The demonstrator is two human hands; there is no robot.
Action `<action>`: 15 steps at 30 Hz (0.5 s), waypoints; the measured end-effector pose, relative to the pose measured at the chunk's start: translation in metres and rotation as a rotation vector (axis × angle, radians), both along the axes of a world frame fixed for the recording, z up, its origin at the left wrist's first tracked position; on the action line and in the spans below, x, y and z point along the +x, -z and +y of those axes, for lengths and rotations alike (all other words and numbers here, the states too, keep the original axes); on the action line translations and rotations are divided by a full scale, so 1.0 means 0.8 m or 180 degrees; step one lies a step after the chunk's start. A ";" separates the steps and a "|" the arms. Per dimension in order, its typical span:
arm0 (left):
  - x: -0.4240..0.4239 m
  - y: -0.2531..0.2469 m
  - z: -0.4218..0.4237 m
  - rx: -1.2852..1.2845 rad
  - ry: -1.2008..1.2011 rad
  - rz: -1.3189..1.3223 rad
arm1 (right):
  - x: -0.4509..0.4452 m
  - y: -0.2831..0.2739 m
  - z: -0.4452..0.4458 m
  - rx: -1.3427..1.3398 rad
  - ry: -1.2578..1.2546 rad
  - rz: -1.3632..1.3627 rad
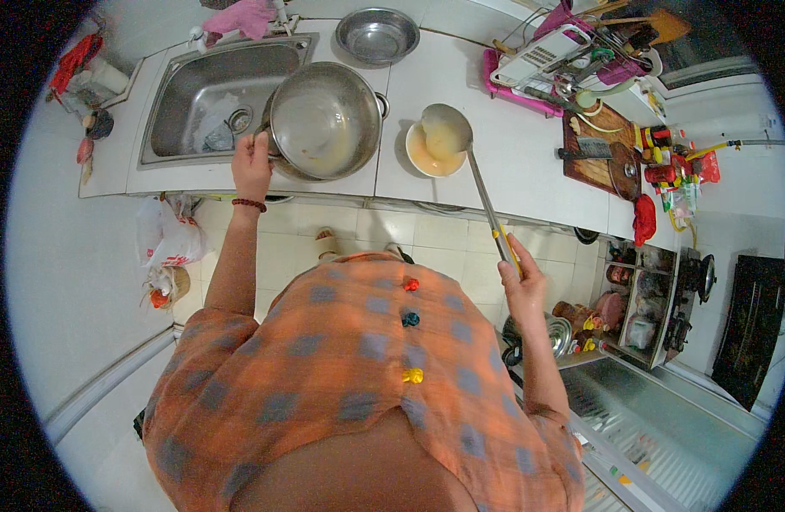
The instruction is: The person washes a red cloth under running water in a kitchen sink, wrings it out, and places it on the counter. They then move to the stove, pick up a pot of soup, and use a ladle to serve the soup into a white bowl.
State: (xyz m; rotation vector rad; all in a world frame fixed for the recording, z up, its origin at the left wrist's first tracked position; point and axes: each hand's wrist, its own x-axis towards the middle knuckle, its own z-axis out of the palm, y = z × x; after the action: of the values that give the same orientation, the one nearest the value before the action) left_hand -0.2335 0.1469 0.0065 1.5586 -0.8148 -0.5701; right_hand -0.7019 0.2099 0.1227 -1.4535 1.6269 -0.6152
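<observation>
My left hand (252,165) grips the near-left handle of a two-handled stainless steel pot (322,118), which is tilted on the counter beside the sink. A little pale liquid and residue show low on its inner side. In my right hand (524,278) is the long handle of a metal ladle (455,121) with yellow along its grip. The ladle's bowl hangs tipped over a small white bowl (413,163) and holds thick pale-yellow liquid. Similar yellow-orange liquid fills much of the white bowl, whose far rim is partly hidden by the ladle.
A steel sink (175,109) lies left of the pot. Behind the pot stands a metal basin (378,35). To the right are a pink utensil rack (495,80), a wooden cutting board (600,169) with a cleaver (588,152), and seasoning packets. Shelves (635,301) stand below at right.
</observation>
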 end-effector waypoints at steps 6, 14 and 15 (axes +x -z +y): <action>-0.007 -0.017 0.005 0.0107 0.0167 -0.0110 | -0.004 0.020 0.030 -0.1167 -0.0373 0.0741; 0.000 0.000 0.005 0.0145 0.0116 0.0142 | -0.011 0.031 0.044 -0.1489 -0.0381 0.0924; -0.002 -0.001 0.005 0.0140 0.0135 0.0142 | -0.011 0.032 0.043 -0.1464 -0.0393 0.0896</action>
State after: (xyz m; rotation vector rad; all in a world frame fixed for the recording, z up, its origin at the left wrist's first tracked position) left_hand -0.2348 0.1510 0.0074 1.5663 -0.8078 -0.6556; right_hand -0.7108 0.2443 0.0970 -2.0367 1.6577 -0.7756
